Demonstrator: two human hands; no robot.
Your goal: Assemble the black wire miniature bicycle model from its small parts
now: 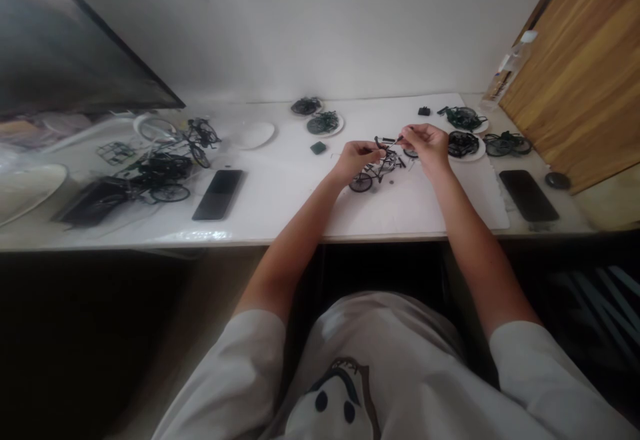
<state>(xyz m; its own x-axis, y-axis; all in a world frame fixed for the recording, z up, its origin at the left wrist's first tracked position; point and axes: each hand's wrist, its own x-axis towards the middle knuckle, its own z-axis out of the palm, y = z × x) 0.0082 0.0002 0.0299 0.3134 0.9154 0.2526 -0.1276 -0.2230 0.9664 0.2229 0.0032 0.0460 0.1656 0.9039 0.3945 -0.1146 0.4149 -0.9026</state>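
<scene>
A black miniature bicycle (384,172) stands on the white sheet (400,217), in front of me and a little to the right. My left hand (357,160) is closed on its upper part with thumb and fingers pinched. My right hand (427,143) pinches a thin screwdriver-like tool (399,140) with a dark end, its shaft slanting down-left to the bicycle's upper frame. The exact contact spot is too small to make out. A few tiny dark parts lie near the wheels.
White plates of dark bicycle parts stand at the back (340,125) and right (480,150). More miniature bicycles (165,167) crowd the left. One phone (219,195) lies left, another (529,195) right. A bottle (510,70) leans by the wooden board (580,80).
</scene>
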